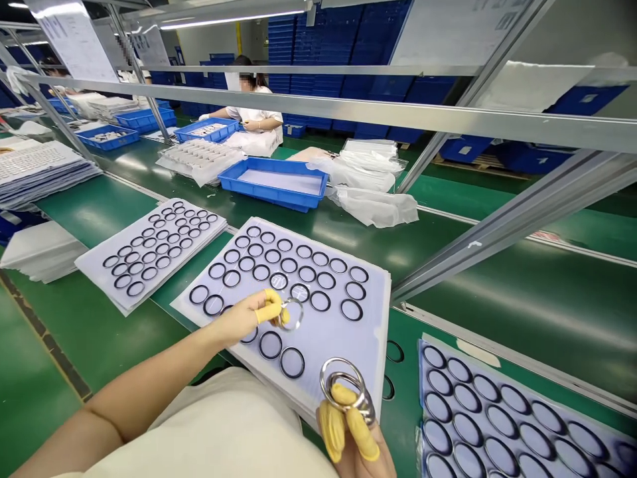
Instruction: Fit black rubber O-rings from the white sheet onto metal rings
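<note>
My left hand (253, 315), with yellow finger cots, pinches one thin metal ring (301, 316) above the middle of a white sheet (343, 348) on a stack. Black-edged rings (271, 345) lie in rows on that sheet, several beyond my left hand and several nearer my body. At the sheet's near right corner, my right hand (355, 431), also in yellow finger cots, is closed on several shiny metal rings (340, 361). These are bunched around its fingertips, with one tilted up above the others. My left hand and forearm hide part of the rows.
More ringed sheets lie at left (154, 245) and at right (497, 411). Two loose rings (395, 351) rest on the green table beside the stack. A blue tray (273, 184) and white wrapping (371, 204) lie beyond. A metal frame post (478, 232) slants at right. Another person (256, 109) sits opposite.
</note>
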The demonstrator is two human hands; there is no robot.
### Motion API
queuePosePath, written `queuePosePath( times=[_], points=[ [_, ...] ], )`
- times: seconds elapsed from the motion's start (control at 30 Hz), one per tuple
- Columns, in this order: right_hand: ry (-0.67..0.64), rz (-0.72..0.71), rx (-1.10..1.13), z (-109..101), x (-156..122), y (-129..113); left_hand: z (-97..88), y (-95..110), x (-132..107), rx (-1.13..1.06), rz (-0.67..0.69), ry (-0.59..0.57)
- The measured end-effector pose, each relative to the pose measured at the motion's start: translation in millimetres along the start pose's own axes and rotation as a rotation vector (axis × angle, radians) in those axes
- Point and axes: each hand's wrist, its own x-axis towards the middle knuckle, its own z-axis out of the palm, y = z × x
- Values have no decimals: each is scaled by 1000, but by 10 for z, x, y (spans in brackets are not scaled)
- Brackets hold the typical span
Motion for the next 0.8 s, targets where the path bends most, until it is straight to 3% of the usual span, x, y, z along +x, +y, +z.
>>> queuePosePath(
  times=[0.1,0.2,0.33,0.43,0.6,0.8],
  points=[
    [36,17,-2,133,-9,-24,140,287,-181,-671,-74,-241],
    [-47,46,-28,243,-58,-91,246,405,-255,-893,-203,-388],
    [-73,41,-65,264,-110,-136,313,410,-260,-969,-254,-478],
    [-79,9,-61,216,-106,-117,330,420,-264,-953,-278,-481],
    [-211,28,-22,211,-39,-98,352,473,-271,-898,-307,-472],
    [-208,-4,72,297,16,-121,371,518,-251,-823,-333,-462]
  ],
)
